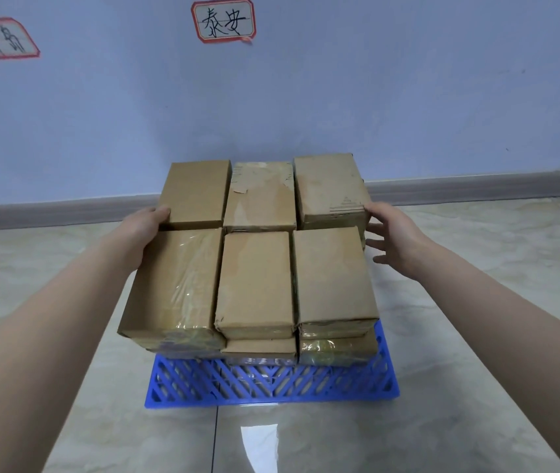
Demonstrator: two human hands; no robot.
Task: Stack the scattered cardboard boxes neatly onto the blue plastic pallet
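Note:
Several brown cardboard boxes stand stacked in layers on the blue plastic pallet (271, 384), in two rows of three on top. My left hand (147, 223) rests against the left side of the back-left box (195, 192), thumb on its near corner; its fingers are hidden behind the stack. My right hand (391, 233) is at the right side of the stack beside the back-right box (329, 189), fingers straight and spread, the tips touching or just off the cardboard. The front-left box (176, 285) is wrapped in shiny tape and overhangs the pallet's left side slightly.
The pallet sits on a glossy tiled floor (476, 370) close to a pale blue wall (305, 97) with a grey skirting board. Two red-framed paper signs (224, 20) hang on the wall. No loose boxes show on the floor around the pallet.

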